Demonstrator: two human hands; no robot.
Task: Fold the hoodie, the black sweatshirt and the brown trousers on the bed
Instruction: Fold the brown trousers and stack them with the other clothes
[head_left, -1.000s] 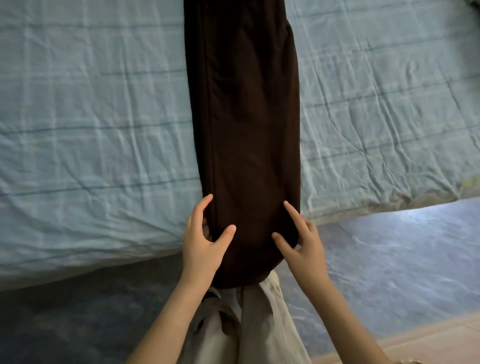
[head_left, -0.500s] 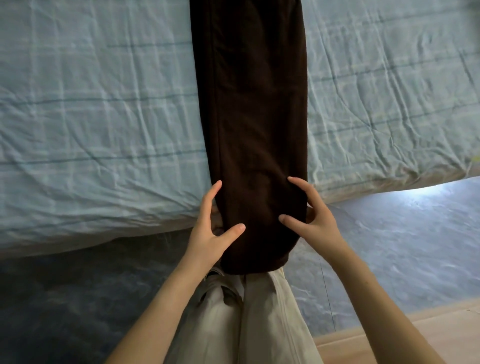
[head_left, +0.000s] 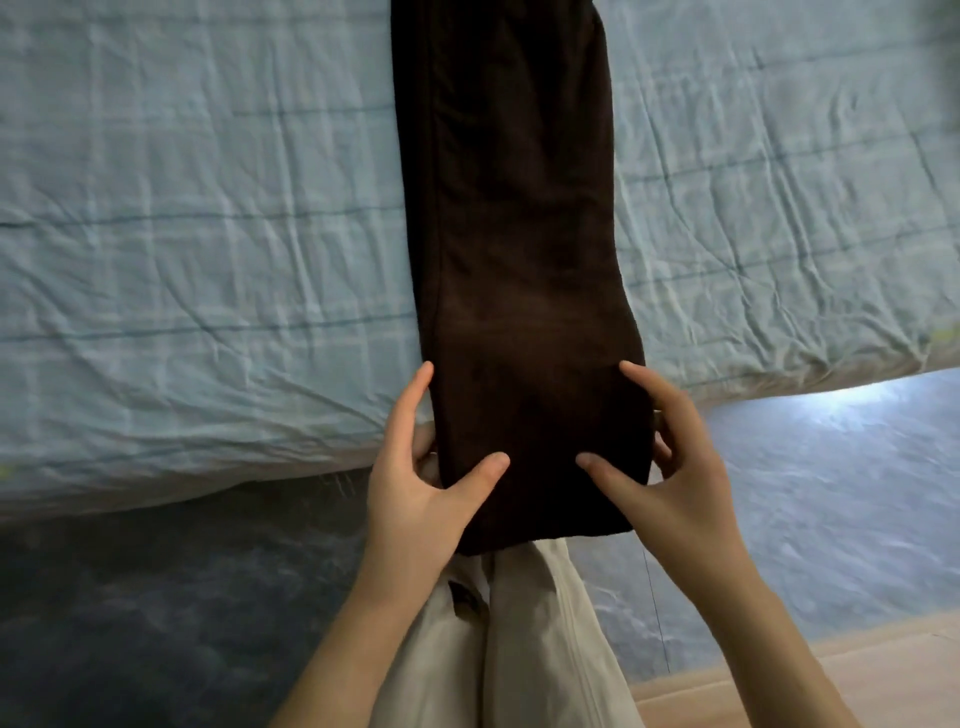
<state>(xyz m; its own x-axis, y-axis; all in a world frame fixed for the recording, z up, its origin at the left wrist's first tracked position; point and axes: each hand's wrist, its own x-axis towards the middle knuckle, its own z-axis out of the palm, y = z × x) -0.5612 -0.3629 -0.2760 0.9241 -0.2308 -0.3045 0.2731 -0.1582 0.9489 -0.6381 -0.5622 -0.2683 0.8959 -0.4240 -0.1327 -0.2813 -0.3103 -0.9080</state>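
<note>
The brown trousers (head_left: 511, 218) lie as one long dark strip, legs together, across the bed (head_left: 197, 249), and their near end hangs over the bed's front edge. My left hand (head_left: 426, 483) grips the left side of that hanging end, thumb on top and fingers underneath. On the right side, my right hand (head_left: 670, 467) holds the same end in the same way. The hoodie and the black sweatshirt are out of view.
A wrinkled pale blue checked sheet covers the bed. Below its front edge is a dark bluish floor (head_left: 831, 493), with a strip of wooden floor (head_left: 810, 670) at the lower right. My own legs in light trousers (head_left: 519, 649) stand below the hanging end.
Both hands have slid up with the trousers' end toward the bed edge, and the thumbs have closed in on the cloth. The view has tilted slightly down.
</note>
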